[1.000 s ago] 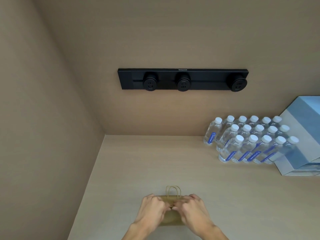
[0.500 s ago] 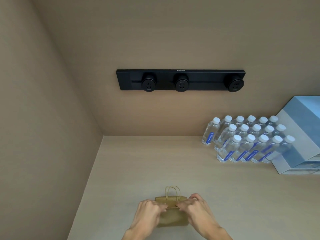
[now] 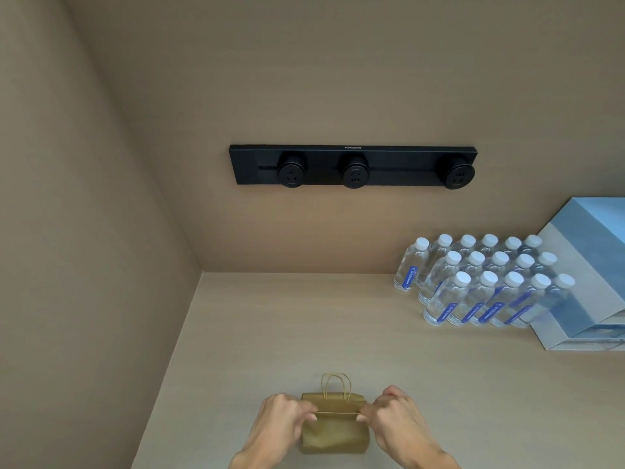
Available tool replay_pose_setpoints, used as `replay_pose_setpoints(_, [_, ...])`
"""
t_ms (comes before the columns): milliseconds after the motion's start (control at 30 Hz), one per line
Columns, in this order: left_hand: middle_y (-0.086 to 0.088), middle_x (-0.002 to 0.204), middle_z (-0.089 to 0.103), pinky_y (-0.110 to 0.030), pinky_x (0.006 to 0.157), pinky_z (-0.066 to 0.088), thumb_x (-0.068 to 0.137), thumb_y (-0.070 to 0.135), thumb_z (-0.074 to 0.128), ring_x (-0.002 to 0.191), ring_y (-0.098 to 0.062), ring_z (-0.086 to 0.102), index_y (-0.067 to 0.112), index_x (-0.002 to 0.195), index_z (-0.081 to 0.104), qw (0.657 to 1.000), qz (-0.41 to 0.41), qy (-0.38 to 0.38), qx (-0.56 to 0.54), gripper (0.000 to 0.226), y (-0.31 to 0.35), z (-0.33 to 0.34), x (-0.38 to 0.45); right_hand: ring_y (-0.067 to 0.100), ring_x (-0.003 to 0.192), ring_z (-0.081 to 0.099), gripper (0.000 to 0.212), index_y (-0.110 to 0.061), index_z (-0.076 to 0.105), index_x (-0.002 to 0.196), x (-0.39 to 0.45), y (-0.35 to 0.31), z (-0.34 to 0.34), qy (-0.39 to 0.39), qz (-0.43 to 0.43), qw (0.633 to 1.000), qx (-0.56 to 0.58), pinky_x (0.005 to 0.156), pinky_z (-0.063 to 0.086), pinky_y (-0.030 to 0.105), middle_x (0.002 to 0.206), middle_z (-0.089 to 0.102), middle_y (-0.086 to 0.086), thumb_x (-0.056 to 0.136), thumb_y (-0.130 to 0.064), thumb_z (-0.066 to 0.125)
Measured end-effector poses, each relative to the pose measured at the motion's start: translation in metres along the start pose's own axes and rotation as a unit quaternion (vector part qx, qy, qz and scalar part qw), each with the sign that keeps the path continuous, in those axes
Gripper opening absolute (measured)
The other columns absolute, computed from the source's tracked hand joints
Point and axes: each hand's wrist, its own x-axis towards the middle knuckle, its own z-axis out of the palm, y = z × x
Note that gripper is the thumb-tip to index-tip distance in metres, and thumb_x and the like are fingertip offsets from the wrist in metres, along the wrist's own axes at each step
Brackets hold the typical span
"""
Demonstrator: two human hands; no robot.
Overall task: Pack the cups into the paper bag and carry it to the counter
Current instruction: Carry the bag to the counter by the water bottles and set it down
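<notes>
A small brown paper bag point(image 3: 333, 434) stands on the pale wooden counter point(image 3: 338, 326) near its front edge, its twisted paper handles point(image 3: 336, 385) sticking up at the back. My left hand point(image 3: 282, 419) pinches the left end of the bag's folded top edge. My right hand point(image 3: 394, 419) pinches the right end of that edge. The two hands are spread apart along the fold. The bag's top is folded over, so its inside is hidden and no cups are visible.
Several water bottles point(image 3: 480, 286) with white caps stand in rows at the back right. A blue and white box point(image 3: 588, 275) lies right of them. A black socket strip point(image 3: 353, 165) is mounted on the back wall. A side wall point(image 3: 84, 265) closes the counter's left end.
My hands, together at the middle of the bag's top a second ago, have slid apart to its left and right ends along the fold. The bag stays in place.
</notes>
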Motion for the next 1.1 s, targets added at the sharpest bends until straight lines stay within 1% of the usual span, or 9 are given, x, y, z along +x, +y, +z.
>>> replay_pose_setpoints(67, [0.008,0.072,0.077,-0.016,0.058,0.054,0.075,0.034,0.069,0.065,-0.014,0.071,0.038,0.095,0.072,1.000,-0.009,-0.008,-0.005,0.021,-0.003,0.004,0.001,0.010,0.041,0.051,0.041,-0.027,0.059,0.052,0.001,0.001,0.002,0.010,-0.014,1.000,0.003,0.061,0.034,0.015,0.041,0.055,-0.011,0.081,-0.051,0.045])
replay_pose_setpoints(133, [0.002,0.091,0.079,-0.022,0.077,0.055,0.084,0.037,0.061,0.088,-0.021,0.072,0.038,0.105,0.071,0.999,-0.020,-0.038,0.002,0.023,0.001,0.000,0.004,0.007,0.046,0.053,0.047,-0.029,0.061,0.054,0.000,0.002,0.006,0.022,-0.012,0.999,0.036,0.067,0.032,0.017,0.049,0.059,-0.015,0.091,-0.051,0.041])
replay_pose_setpoints(200, [0.001,0.107,0.077,-0.024,0.091,0.051,0.090,0.042,0.052,0.105,-0.022,0.067,0.037,0.113,0.069,0.997,-0.029,-0.065,-0.008,0.029,0.004,-0.003,0.007,0.004,0.060,0.058,0.056,-0.037,0.066,0.064,-0.002,0.006,0.011,0.018,0.015,0.994,0.106,0.074,0.034,0.013,0.067,0.065,-0.022,0.096,-0.058,0.026])
replay_pose_setpoints(267, [0.005,0.114,0.075,-0.021,0.097,0.047,0.091,0.044,0.052,0.112,-0.018,0.064,0.038,0.115,0.068,0.996,-0.040,-0.082,-0.017,0.030,0.005,-0.006,0.007,0.002,0.078,0.065,0.052,-0.043,0.069,0.081,-0.002,0.006,0.013,-0.008,0.025,0.985,0.170,0.083,0.033,0.007,0.083,0.067,-0.026,0.096,-0.061,0.023])
replay_pose_setpoints(433, [0.011,0.123,0.069,-0.019,0.098,0.043,0.091,0.051,0.054,0.118,-0.013,0.059,0.042,0.121,0.063,0.995,-0.024,-0.098,-0.022,0.033,0.010,-0.013,0.008,-0.008,0.101,0.060,0.041,-0.038,0.062,0.112,0.000,-0.003,0.004,-0.058,0.013,0.974,0.218,0.091,0.045,0.010,0.108,0.067,-0.029,0.100,-0.055,0.027])
replay_pose_setpoints(533, [0.016,0.123,0.068,-0.018,0.092,0.044,0.089,0.059,0.050,0.115,-0.009,0.060,0.043,0.121,0.061,0.993,-0.006,-0.112,-0.034,0.037,0.014,-0.014,0.012,-0.008,0.114,0.053,0.043,-0.039,0.057,0.124,0.001,-0.003,0.003,-0.087,-0.001,0.971,0.223,0.101,0.039,0.014,0.126,0.059,-0.031,0.100,-0.057,0.026])
replay_pose_setpoints(767, [0.019,0.126,0.067,-0.021,0.102,0.044,0.091,0.058,0.050,0.121,0.000,0.056,0.042,0.122,0.062,0.991,-0.002,-0.113,-0.075,0.038,0.017,-0.018,0.017,-0.005,0.116,0.055,0.057,-0.033,0.060,0.126,-0.001,-0.003,-0.002,-0.075,0.017,0.968,0.238,0.100,0.043,0.020,0.128,0.063,-0.022,0.097,-0.061,0.019])
replay_pose_setpoints(867, [0.018,0.121,0.069,-0.024,0.101,0.046,0.092,0.054,0.049,0.118,0.003,0.056,0.039,0.119,0.063,0.991,0.000,-0.103,-0.087,0.034,0.017,-0.016,0.014,-0.006,0.122,0.050,0.066,-0.033,0.058,0.130,-0.001,-0.006,-0.006,-0.081,0.027,0.965,0.249,0.104,0.037,0.017,0.132,0.059,-0.022,0.094,-0.064,0.013])
replay_pose_setpoints(1100, [0.021,0.119,0.069,-0.021,0.100,0.045,0.092,0.060,0.044,0.116,0.003,0.054,0.037,0.117,0.064,0.995,0.006,-0.071,-0.076,0.040,0.019,-0.013,0.008,-0.003,0.131,0.042,0.075,-0.033,0.050,0.137,0.000,-0.006,-0.007,-0.095,0.022,0.965,0.242,0.109,0.033,0.022,0.143,0.048,-0.022,0.091,-0.069,0.003])
